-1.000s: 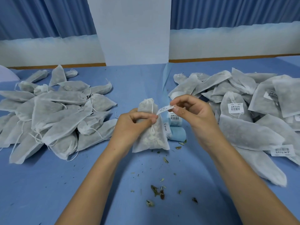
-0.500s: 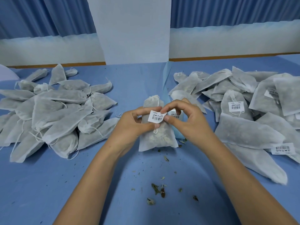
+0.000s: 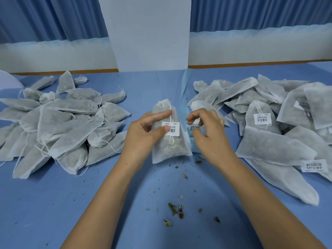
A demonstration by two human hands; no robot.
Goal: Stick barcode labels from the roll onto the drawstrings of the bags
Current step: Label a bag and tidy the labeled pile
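A person's left hand grips a soft, gauzy white bag, thumb pressing a square paper label onto its drawstring, while the right hand curls over the blue-backed label roll, grip unclear.

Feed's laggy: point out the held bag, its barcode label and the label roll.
held bag [image 3: 168, 150]: head view, lower body.
barcode label [image 3: 172, 130]: head view, its barcode.
label roll [image 3: 195, 147]: head view, blue backing.

Labelled bag in left hand

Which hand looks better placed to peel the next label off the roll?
Right: the right hand hovers by the label roll, apparently empty, while the left hand grips the labelled bag.
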